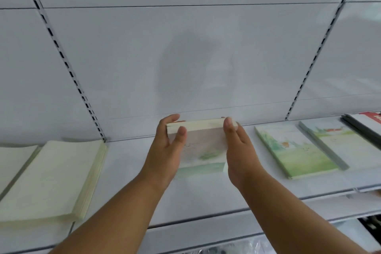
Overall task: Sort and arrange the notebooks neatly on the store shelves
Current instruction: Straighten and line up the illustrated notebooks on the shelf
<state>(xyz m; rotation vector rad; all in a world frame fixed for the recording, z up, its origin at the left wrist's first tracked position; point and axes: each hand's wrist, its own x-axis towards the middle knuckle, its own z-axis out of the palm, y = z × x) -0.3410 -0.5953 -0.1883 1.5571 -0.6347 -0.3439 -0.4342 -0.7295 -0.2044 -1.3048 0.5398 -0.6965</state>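
1. Hands first, seen from the head camera: two bare forearms reach forward from the bottom of the view to a white store shelf, and both hands meet on one stack of notebooks at the middle of it.
2. Left hand grips the stack's left side, its thumb curled over the top cover and its fingers wrapped round the far left corner.
3. Right hand presses against the stack's right side with fairly straight fingers, its fingertips at the far right corner; the stack is clamped between the two hands.
4. That stack has pale page edges along its far end and a cover washed with soft green; its near end sits on the shelf, while the far end appears slightly lifted, though motion blur makes this hard to judge.
5. To the right, well apart from the hands, a green illustrated notebook lies flat on the same shelf, and a second illustrated notebook lies just beside it.
6. Farther right, at the frame's edge, rests a pile of dark-edged books with a red patch on top.
7. To the left, a thick stack of cream notebooks lies flat, with another cream stack just beside it at the left edge.
8. Behind everything stands a white back panel with two slotted uprights.
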